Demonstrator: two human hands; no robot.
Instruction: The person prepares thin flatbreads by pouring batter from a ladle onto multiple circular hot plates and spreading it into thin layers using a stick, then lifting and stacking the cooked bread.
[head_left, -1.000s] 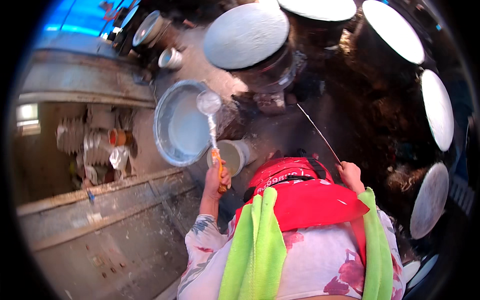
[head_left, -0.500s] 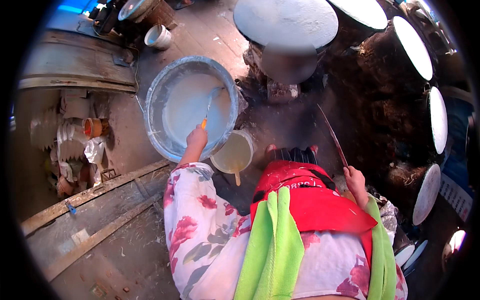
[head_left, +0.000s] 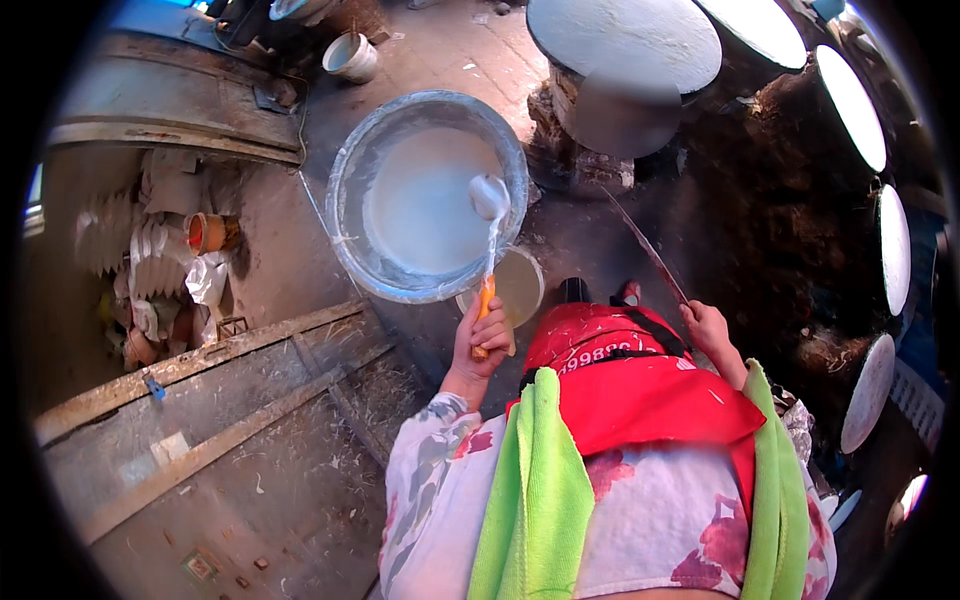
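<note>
My left hand (head_left: 478, 340) is closed around the orange handle of a ladle (head_left: 492, 240). The ladle's bowl, coated in white, hangs above the right side of a big grey-blue tub (head_left: 345, 205) of milky white liquid (head_left: 425, 205). Just this side of that tub, partly hidden by my hand, a smaller pale bucket (head_left: 525, 285) holds a yellowish liquid. My right hand (head_left: 708, 332) grips the near end of a long, thin, flat stick (head_left: 650, 250); its tip points forward and left, toward a dark round disc (head_left: 625, 115).
Large round white surfaces (head_left: 625, 40) on dark, drum-like bases curve from ahead to my right. A small white bucket (head_left: 350, 58) stands beyond the tub. At left are a wooden-edged platform (head_left: 250, 430) and an orange container (head_left: 205, 233). Haze hangs ahead.
My left hand has drawn back toward me, lifting the ladle's bowl out of the white liquid. The stick in my right hand has swung slightly left. The whole view has shifted somewhat.
</note>
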